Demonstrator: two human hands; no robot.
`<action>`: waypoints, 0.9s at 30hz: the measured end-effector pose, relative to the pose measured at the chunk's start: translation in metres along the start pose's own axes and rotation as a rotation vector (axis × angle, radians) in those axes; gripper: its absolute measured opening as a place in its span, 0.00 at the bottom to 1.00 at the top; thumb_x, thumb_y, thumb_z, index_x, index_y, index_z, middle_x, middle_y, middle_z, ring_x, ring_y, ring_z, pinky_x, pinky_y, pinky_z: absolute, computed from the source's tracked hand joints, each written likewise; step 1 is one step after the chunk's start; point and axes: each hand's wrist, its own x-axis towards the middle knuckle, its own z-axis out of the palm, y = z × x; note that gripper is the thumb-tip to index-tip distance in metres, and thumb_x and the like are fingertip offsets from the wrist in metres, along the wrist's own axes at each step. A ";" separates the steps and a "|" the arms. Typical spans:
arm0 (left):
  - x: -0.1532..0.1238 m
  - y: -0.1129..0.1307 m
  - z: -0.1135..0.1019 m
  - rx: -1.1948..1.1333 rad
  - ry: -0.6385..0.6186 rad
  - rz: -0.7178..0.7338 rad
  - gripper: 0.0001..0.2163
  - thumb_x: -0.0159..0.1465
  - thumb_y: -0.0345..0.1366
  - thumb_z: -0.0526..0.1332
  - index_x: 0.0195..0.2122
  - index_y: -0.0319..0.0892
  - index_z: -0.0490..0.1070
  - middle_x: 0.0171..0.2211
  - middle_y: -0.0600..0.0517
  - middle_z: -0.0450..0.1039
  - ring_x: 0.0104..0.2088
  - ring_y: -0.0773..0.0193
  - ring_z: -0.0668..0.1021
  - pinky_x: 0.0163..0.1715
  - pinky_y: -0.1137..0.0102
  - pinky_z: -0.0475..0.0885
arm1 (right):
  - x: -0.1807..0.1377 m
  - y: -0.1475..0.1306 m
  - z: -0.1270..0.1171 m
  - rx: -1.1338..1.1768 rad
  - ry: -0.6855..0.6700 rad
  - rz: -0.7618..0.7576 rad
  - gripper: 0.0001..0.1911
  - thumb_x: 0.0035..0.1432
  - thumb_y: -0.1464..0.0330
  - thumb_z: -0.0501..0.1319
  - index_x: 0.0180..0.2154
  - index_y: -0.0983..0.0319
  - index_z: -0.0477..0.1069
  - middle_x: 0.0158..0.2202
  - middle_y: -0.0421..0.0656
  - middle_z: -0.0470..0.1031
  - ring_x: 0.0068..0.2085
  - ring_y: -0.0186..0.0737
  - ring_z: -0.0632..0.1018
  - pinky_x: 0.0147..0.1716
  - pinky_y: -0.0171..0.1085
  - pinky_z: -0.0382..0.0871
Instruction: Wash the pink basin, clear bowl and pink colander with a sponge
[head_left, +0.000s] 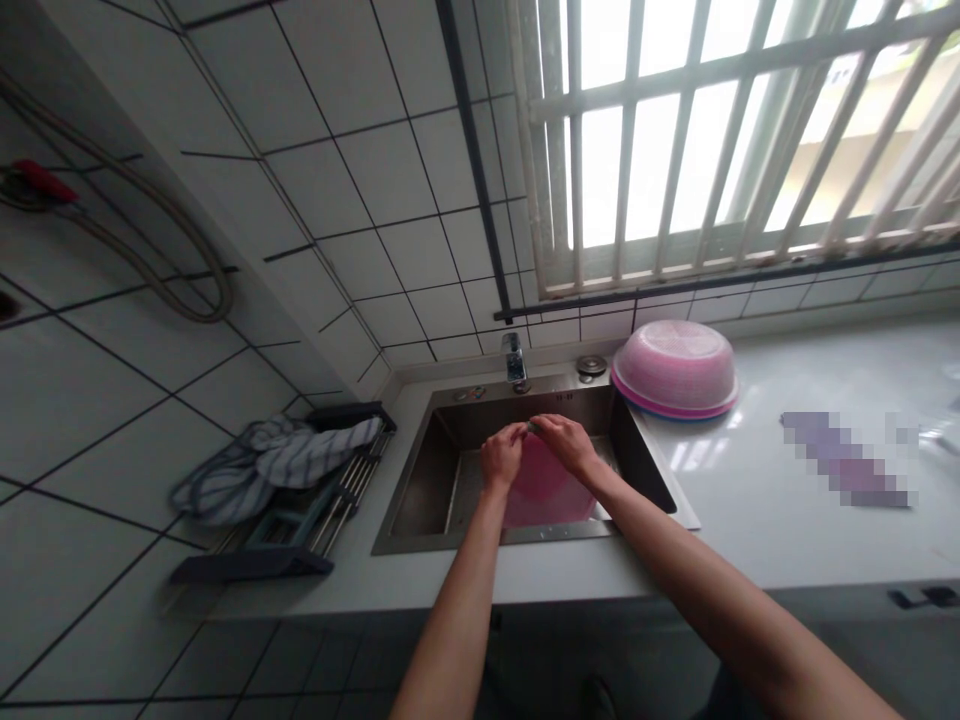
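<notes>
My left hand (501, 456) and my right hand (566, 441) meet over the sink (427, 487), their fingertips pinched together. Between them is a small greenish thing (531, 427), mostly covered by the fingers and too small to name. Below the hands, a pink basin (551, 490) sits inside the sink; my forearms and hands hide part of it. Behind them rises a chrome faucet (514, 358) at the back rim of the sink.
Pink bowls or basins (675, 365) lie upside down on the counter right of the sink, beside a round metal drain stopper (592, 366). To the left, a striped cloth (277, 465) hangs over a dark rack (255, 562). A blurred purple patch (844, 460) lies farther right.
</notes>
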 end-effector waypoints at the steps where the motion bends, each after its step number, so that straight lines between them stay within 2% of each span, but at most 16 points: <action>1: 0.001 -0.003 -0.001 -0.016 0.040 -0.027 0.11 0.72 0.38 0.61 0.51 0.53 0.82 0.51 0.51 0.84 0.51 0.58 0.84 0.50 0.71 0.74 | 0.000 0.003 -0.003 0.000 0.018 0.044 0.16 0.69 0.71 0.61 0.55 0.55 0.77 0.55 0.45 0.82 0.52 0.44 0.82 0.53 0.38 0.74; 6: 0.005 -0.015 -0.008 -0.090 0.267 -0.197 0.11 0.71 0.34 0.61 0.50 0.45 0.81 0.47 0.46 0.85 0.47 0.57 0.85 0.48 0.70 0.74 | -0.003 0.024 -0.014 -0.020 0.110 0.319 0.13 0.70 0.64 0.62 0.53 0.57 0.77 0.47 0.47 0.84 0.45 0.47 0.84 0.44 0.37 0.72; 9: 0.005 -0.020 -0.010 -0.128 0.301 -0.209 0.12 0.70 0.31 0.60 0.51 0.43 0.80 0.47 0.46 0.85 0.46 0.57 0.85 0.48 0.69 0.75 | -0.006 0.035 -0.016 -0.024 0.097 0.435 0.12 0.70 0.62 0.61 0.50 0.58 0.78 0.41 0.48 0.85 0.41 0.48 0.84 0.39 0.36 0.69; 12: 0.005 -0.022 -0.008 -0.117 0.224 -0.154 0.17 0.66 0.27 0.63 0.56 0.43 0.77 0.52 0.46 0.83 0.52 0.57 0.83 0.55 0.67 0.74 | -0.008 0.038 -0.018 -0.022 0.071 0.413 0.09 0.70 0.65 0.61 0.48 0.58 0.78 0.42 0.47 0.85 0.41 0.46 0.84 0.39 0.35 0.67; 15: 0.004 -0.017 -0.004 -0.064 0.138 -0.014 0.23 0.64 0.28 0.66 0.61 0.46 0.74 0.59 0.48 0.79 0.59 0.58 0.80 0.62 0.66 0.71 | -0.007 0.033 -0.020 -0.010 0.058 0.338 0.08 0.69 0.68 0.62 0.46 0.57 0.78 0.44 0.45 0.85 0.43 0.45 0.83 0.40 0.34 0.67; 18: 0.003 -0.009 0.001 -0.003 0.037 0.061 0.22 0.67 0.30 0.65 0.62 0.51 0.74 0.61 0.51 0.78 0.59 0.59 0.79 0.61 0.67 0.72 | -0.006 0.021 -0.019 0.015 0.026 0.247 0.07 0.69 0.68 0.62 0.46 0.56 0.78 0.45 0.44 0.84 0.44 0.44 0.83 0.42 0.34 0.68; 20: 0.001 -0.003 0.002 0.035 -0.009 0.030 0.18 0.69 0.32 0.63 0.59 0.53 0.77 0.59 0.52 0.80 0.57 0.58 0.81 0.58 0.67 0.73 | -0.004 0.013 -0.016 0.034 0.001 0.177 0.08 0.69 0.68 0.62 0.47 0.56 0.78 0.46 0.44 0.84 0.45 0.43 0.83 0.43 0.34 0.69; 24: 0.001 -0.002 -0.002 0.061 0.051 -0.067 0.14 0.72 0.35 0.60 0.54 0.53 0.81 0.53 0.50 0.83 0.52 0.56 0.84 0.53 0.67 0.74 | -0.002 0.012 -0.008 0.063 0.012 0.125 0.11 0.69 0.66 0.63 0.51 0.55 0.78 0.49 0.44 0.84 0.47 0.43 0.83 0.46 0.34 0.70; 27: 0.002 -0.010 -0.009 0.042 0.172 -0.161 0.12 0.72 0.37 0.60 0.53 0.50 0.81 0.50 0.46 0.84 0.49 0.54 0.85 0.51 0.66 0.74 | -0.003 0.023 -0.005 0.050 0.053 0.244 0.12 0.68 0.64 0.64 0.52 0.55 0.79 0.46 0.45 0.85 0.45 0.45 0.84 0.44 0.35 0.71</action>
